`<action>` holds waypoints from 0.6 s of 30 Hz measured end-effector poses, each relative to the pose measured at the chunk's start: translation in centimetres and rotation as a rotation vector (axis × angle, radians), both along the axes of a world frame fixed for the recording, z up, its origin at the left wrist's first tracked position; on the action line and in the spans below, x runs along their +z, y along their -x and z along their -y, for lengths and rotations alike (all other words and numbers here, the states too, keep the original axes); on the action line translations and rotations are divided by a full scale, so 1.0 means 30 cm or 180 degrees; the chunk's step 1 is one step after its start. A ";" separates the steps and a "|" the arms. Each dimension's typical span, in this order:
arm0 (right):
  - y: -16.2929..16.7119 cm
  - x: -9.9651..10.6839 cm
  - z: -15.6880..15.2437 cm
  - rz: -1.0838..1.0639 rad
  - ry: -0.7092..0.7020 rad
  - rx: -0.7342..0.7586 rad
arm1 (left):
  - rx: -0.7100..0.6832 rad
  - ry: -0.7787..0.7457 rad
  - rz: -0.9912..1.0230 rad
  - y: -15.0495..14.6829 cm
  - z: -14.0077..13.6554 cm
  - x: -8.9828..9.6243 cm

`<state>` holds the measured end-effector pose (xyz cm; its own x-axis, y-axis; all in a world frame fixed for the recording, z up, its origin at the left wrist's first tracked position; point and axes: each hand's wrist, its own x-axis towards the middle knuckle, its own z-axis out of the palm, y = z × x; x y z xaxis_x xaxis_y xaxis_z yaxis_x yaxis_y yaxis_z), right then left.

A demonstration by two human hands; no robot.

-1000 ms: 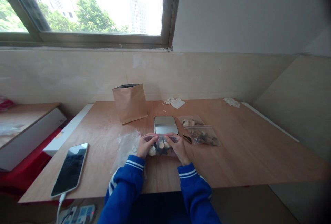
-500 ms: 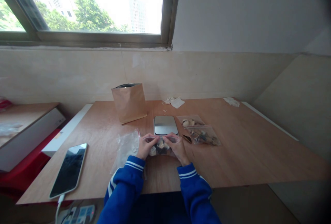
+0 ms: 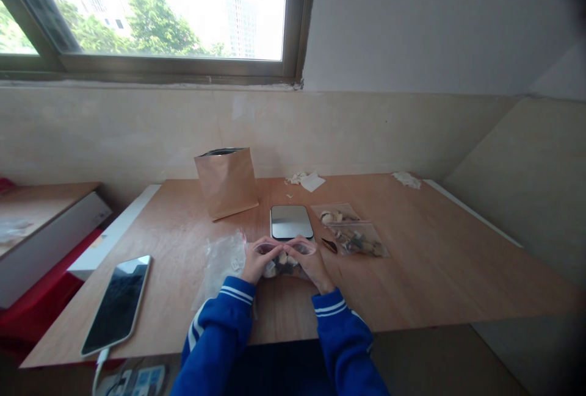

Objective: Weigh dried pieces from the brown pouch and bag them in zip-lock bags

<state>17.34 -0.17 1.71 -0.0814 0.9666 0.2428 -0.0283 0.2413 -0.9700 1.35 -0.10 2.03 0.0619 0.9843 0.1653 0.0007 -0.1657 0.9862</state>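
Smartphone [image 3: 115,304] with a dark glossy screen lies flat near the table's [image 3: 434,274] front left corner, a white cable running off its near end. Further right, a crinkled clear plastic bag [image 3: 223,260] rests limp on the pale wood-grain surface, and behind it a stiff brown paper pouch [image 3: 226,182] stands upright toward the back edge, mouth open. Near the middle of the front edge, the left hand [image 3: 257,262] and right hand [image 3: 310,262], in blue sleeves with white cuff stripes, pinch the pink zip strip of a small clear zip bag [image 3: 284,257] from either side, fingers closed on its top. That bag holds lumpy pale and dark pieces and sits on the table between the two hands. Just behind it lies a flat rounded square scale [image 3: 291,222] with a shiny grey top. Right of that, two more filled clear bags [image 3: 354,235] lie flat, overlapping. White paper scraps [image 3: 307,180] sit by the back edge.
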 end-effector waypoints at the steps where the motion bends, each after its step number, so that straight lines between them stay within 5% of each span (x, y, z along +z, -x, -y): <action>1: 0.001 0.003 0.001 0.0033 -0.0026 -0.0020 | 0.0044 0.0032 0.0016 0.000 0.000 -0.001; 18: 0.002 0.000 -0.008 0.0095 0.0053 -0.0256 | 0.0273 0.0251 0.0343 0.001 -0.006 -0.022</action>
<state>17.29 0.06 1.69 -0.0102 0.9743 0.2252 0.0195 0.2254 -0.9741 1.30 0.07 1.35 -0.0367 0.9954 0.0884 -0.0951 -0.0915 0.9913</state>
